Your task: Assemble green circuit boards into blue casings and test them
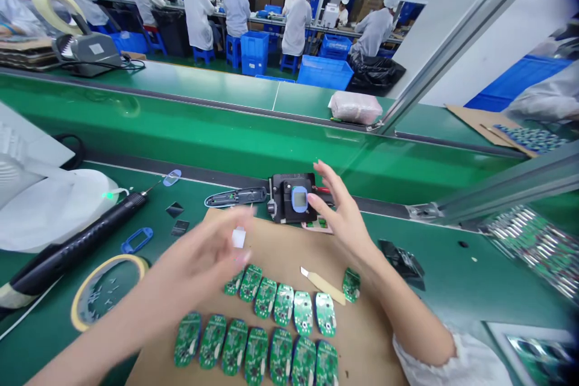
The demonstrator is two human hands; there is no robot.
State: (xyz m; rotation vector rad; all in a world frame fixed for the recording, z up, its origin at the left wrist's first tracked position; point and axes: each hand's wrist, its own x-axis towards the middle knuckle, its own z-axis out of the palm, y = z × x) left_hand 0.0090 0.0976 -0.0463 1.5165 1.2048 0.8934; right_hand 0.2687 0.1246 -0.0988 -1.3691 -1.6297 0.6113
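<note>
My right hand (340,211) is open with its fingers spread. Its thumb tip is at the right edge of a small blue-framed device with a grey screen (299,199), seated in a black fixture (279,188). Motion smears my left hand (210,250), but its fingers and thumb look apart. By its fingertips is a small white square piece (239,237), sharp while the hand is blurred. Below the hands, rows of green circuit boards (283,304) lie on a cardboard sheet (362,344). A cream-handled blade (323,286) and a single board (351,284) lie to their right.
An electric screwdriver (76,244), a tape roll (76,307) with small bits inside, and a blue frame (137,240) are on the left. Black packets (402,262) lie right. A green partition (217,139) runs behind; people in white (198,15) work beyond it.
</note>
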